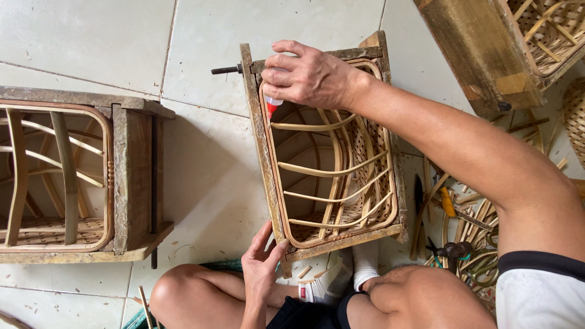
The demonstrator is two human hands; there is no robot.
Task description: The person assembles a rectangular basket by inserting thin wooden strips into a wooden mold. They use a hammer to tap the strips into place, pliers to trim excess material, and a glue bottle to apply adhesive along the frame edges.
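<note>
Sitting on pale tiled floor (pixel 201 183), woven basket in wooden frame (pixel 332 152) between knees. Right hand (pixel 308 76) pinching small glue bottle (pixel 272 105), red tip on far rim. Left hand (pixel 262 268) fingers pressed against near corner. Second frame (pixel 79 176) left, tools and bamboo strips (pixel 463 225) right.

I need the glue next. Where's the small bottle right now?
In the head view, the glue bottle is in the right hand, tip down at the far-left corner of the middle wooden frame.
</note>
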